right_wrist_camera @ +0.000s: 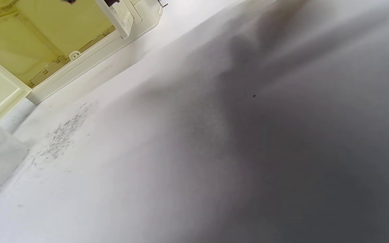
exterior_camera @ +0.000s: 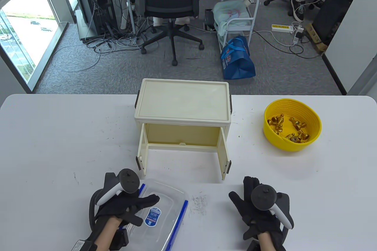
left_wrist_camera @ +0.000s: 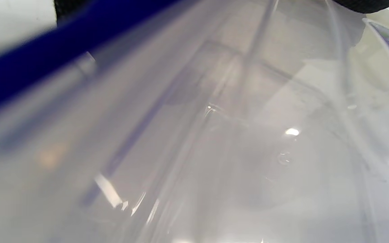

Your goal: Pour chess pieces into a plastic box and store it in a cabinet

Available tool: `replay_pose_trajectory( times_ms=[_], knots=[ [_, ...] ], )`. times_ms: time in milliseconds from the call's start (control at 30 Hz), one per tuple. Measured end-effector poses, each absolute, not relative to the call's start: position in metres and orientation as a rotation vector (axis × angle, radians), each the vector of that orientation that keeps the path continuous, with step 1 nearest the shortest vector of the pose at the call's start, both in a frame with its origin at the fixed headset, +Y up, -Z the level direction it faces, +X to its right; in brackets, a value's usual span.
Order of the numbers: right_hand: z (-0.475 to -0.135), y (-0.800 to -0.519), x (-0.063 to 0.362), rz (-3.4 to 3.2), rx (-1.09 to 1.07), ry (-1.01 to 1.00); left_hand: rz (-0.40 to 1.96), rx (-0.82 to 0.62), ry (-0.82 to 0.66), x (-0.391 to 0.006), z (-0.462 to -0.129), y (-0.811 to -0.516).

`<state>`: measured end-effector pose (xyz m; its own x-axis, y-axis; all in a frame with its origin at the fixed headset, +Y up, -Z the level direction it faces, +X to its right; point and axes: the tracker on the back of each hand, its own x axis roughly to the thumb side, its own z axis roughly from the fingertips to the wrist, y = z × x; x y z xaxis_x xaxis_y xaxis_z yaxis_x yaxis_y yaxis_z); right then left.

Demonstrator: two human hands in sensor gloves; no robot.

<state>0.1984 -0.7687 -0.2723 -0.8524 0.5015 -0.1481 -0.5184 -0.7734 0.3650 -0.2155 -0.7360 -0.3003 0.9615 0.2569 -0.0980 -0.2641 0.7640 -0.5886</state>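
Table view, near edge: clear plastic box lies at lower left on the white table, lid on, blue clasp strips along two sides, blue label on top. Its near corner runs off the bottom of the frame. Left hand rests on the lid, fingers stretched flat toward the label, thumb splayed toward the wrist; whether the fingers press or merely lie there I cannot tell. Tracker hides the knuckles.

Left wrist view is almost all blurred clear plastic, with a dark blue strip across the upper left. Only slivers of black glove show at the top edge. Nothing inside the box can be made out from here.

Right hand sits on bare table, well apart from the box, holding nothing. Fingers point away from the person, thumb out to the left; fingertips partly masked by the tracker, so how far they are spread is unclear. Right wrist view shows no fingers, just shadowed tabletop, a patch of dark scuffs and a corner of the cabinet.

Cream cabinet stands at table centre, both doors swung open, interior bare as far as visible. Yellow bowl at right, apart from the cabinet, holds the gold chess pieces; count unreadable.
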Motion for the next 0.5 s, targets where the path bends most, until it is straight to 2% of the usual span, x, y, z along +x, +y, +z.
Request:
replay_pose_trajectory(
  times_ms=[300,500],
  knots=[
    [-0.272,-0.769,0.196,2.538,-0.058,0.56,0.363,-0.608,0.175,-0.182,-0.302,-0.736],
    [-0.272,-0.769,0.196,2.534,-0.053,0.567,0.377,-0.592,0.26,-0.162,-0.315,-0.735]
  ],
)
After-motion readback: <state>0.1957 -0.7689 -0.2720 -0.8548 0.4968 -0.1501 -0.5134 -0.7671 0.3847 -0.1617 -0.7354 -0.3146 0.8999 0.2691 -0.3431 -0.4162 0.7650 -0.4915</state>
